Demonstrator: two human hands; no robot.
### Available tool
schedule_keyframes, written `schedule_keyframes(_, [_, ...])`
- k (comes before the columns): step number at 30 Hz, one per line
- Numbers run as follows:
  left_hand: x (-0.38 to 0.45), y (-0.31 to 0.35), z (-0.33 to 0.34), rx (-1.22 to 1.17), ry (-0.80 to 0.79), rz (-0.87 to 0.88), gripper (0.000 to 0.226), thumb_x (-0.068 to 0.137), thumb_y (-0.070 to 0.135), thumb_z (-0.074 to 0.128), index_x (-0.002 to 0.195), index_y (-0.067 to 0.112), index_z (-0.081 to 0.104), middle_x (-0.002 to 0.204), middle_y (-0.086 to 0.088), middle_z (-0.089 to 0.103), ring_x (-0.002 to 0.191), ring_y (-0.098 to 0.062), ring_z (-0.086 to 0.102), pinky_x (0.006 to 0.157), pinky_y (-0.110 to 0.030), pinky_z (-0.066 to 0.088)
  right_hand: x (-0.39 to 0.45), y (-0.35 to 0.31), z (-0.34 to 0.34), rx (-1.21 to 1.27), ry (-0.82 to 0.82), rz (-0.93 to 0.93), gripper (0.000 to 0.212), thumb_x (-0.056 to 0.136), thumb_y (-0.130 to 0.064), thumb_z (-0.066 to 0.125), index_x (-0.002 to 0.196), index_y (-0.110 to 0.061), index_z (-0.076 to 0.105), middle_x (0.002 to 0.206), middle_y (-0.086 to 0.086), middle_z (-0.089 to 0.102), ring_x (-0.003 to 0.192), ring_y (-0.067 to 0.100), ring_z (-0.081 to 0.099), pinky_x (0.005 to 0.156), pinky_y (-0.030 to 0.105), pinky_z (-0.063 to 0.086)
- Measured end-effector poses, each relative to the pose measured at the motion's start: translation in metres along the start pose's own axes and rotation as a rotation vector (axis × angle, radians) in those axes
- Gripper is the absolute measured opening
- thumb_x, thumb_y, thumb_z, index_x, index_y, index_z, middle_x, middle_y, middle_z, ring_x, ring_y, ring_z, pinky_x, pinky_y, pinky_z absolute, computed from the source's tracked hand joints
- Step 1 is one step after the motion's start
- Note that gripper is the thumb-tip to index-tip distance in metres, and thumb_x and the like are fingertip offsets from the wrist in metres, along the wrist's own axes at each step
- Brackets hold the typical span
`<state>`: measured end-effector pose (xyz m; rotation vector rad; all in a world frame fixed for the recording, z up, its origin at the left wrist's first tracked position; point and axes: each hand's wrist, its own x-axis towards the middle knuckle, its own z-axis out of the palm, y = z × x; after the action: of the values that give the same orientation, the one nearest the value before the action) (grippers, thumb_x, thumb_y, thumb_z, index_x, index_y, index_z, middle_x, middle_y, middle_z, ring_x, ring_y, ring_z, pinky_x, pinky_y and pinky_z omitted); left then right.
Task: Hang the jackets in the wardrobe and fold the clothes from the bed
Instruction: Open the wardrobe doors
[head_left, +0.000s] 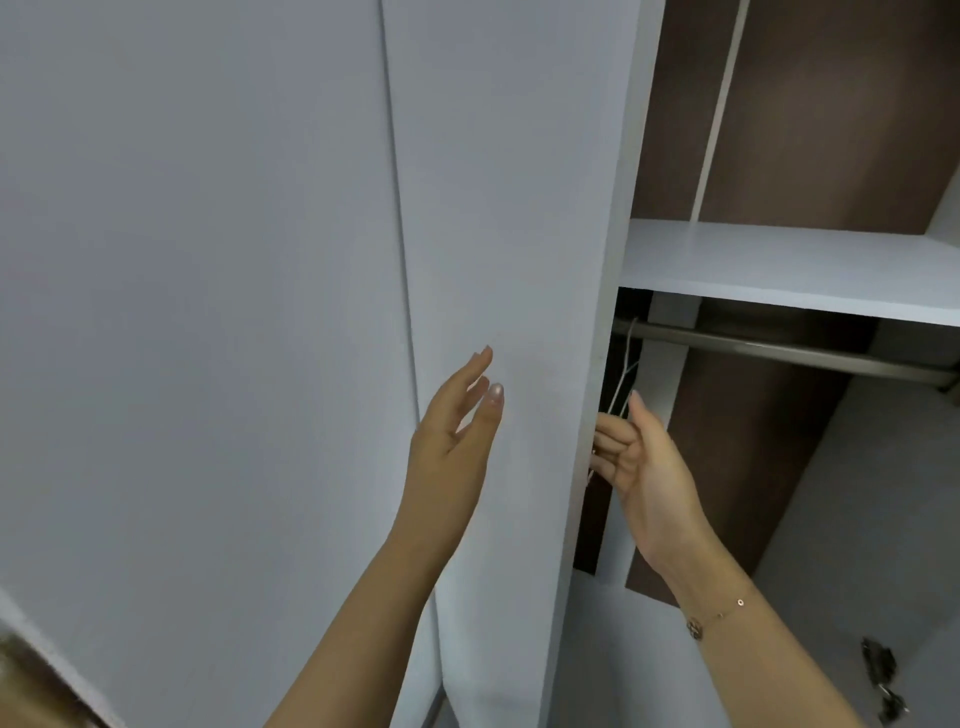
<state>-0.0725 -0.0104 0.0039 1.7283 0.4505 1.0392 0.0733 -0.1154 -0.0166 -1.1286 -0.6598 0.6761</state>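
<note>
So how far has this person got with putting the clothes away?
Barely started, it seems. Done: one wardrobe door is partly open, showing a bare hanging rail under a shelf. In hand: the right hand reaches behind the door edge toward thin white hangers; the left hand is open before the door. Left: no jacket hangs there, and the bed is out of view.

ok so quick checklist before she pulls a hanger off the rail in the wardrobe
1. Wardrobe door out of the way: not ok, its edge covers the rail's left end.
2. Rail visible: ok.
3. White hanger on the rail: ok, only part shows.
4. Right hand gripping the hanger: cannot tell, its fingers curl just behind the door edge.
5. Left hand free: ok, open near the door face.
6. Jacket ready: cannot tell, none in view.
</note>
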Motion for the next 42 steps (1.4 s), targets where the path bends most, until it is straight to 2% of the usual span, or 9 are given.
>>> schedule_keyframes(4, [-0.004,0.01,-0.019,0.001,0.035,0.021,0.04,0.094,0.05,0.048,0.135,0.053,0.046,0.128,0.043,0.044,0.125,0.011,0.045,0.106,-0.024,0.042,-0.018,0.011,0.035,-0.071,-0.111,-0.004,0.049,0.084,-0.061,0.044,0.102,-0.03,0.078,0.114,-0.002,0.073,0.108,0.011,0.067,0.109,0.043,0.04])
schedule_keyframes(9, [-0.014,0.016,-0.051,-0.002,0.129,0.068,0.044,0.094,0.055,0.043,0.135,0.041,0.053,0.135,0.021,0.056,0.126,-0.001,0.052,0.106,-0.037,0.046,-0.021,0.032,0.078,-0.182,-0.325,-0.014,0.044,0.086,-0.062,0.043,0.113,-0.042,0.071,0.125,-0.018,0.066,0.113,0.002,0.063,0.115,0.049,0.031])
schedule_keyframes(13, [-0.025,0.014,-0.081,-0.085,0.222,0.102,0.04,0.099,0.054,0.036,0.117,0.037,0.066,0.118,0.009,0.069,0.112,-0.009,0.064,0.09,-0.024,0.053,-0.011,0.056,0.119,-0.199,-0.465,-0.118,0.036,0.091,-0.045,0.053,0.127,-0.05,0.053,0.141,-0.032,0.045,0.132,-0.012,0.039,0.102,0.006,0.036])
schedule_keyframes(15, [-0.028,0.011,-0.093,-0.092,0.313,0.115,0.044,0.097,0.059,0.036,0.109,0.033,0.07,0.112,0.006,0.072,0.107,-0.011,0.067,0.085,-0.019,0.052,-0.004,0.071,0.137,-0.219,-0.508,-0.148,0.043,0.093,-0.037,0.057,0.131,-0.053,0.044,0.15,-0.032,0.032,0.134,-0.018,0.028,0.099,0.0,0.031])
schedule_keyframes(19, [-0.026,-0.001,-0.121,-0.025,0.506,0.132,0.034,0.103,0.041,0.04,0.097,0.02,0.066,0.095,0.007,0.069,0.091,-0.008,0.064,0.08,-0.021,0.051,0.008,0.099,0.177,-0.244,-0.532,-0.212,0.058,0.092,-0.032,0.063,0.137,-0.053,0.035,0.156,-0.031,0.015,0.141,-0.013,0.019,0.116,0.019,0.027])
schedule_keyframes(26, [-0.003,-0.01,-0.172,0.037,0.699,0.073,0.033,0.104,0.035,0.041,0.087,0.015,0.06,0.085,0.004,0.059,0.081,-0.009,0.053,0.076,-0.026,0.046,0.022,0.122,0.233,-0.265,-0.517,-0.277,0.063,0.093,-0.027,0.064,0.139,-0.054,0.031,0.16,-0.025,0.004,0.145,-0.008,0.009,0.121,0.03,0.021])
schedule_keyframes(32, [-0.007,-0.017,-0.167,0.2,0.782,0.103,0.026,0.104,0.029,0.043,0.088,0.018,0.061,0.076,0.019,0.06,0.071,0.005,0.053,0.065,-0.007,0.041,0.023,0.13,0.229,-0.282,-0.493,-0.331,0.062,0.095,-0.026,0.062,0.143,-0.052,0.032,0.161,-0.025,0.005,0.146,-0.007,0.008,0.119,0.019,0.018])
schedule_keyframes(36, [-0.022,-0.022,-0.159,0.226,0.913,0.116,0.02,0.101,0.021,0.051,0.113,0.023,0.067,0.105,0.021,0.069,0.099,0.006,0.063,0.078,-0.005,0.044,0.031,0.117,0.216,-0.256,-0.549,-0.265,0.05,0.096,-0.022,0.061,0.137,-0.043,0.044,0.159,-0.02,0.019,0.141,-0.013,0.019,0.112,0.008,0.022])
schedule_keyframes(42, [-0.065,-0.042,-0.164,0.334,0.892,0.17,0.022,0.099,0.029,0.054,0.115,0.044,0.06,0.116,0.023,0.061,0.112,-0.003,0.059,0.089,-0.012,0.046,0.024,0.101,0.195,-0.252,-0.511,-0.176,0.037,0.095,-0.019,0.062,0.124,-0.041,0.056,0.132,-0.02,0.058,0.125,-0.006,0.051,0.107,0.016,0.038])
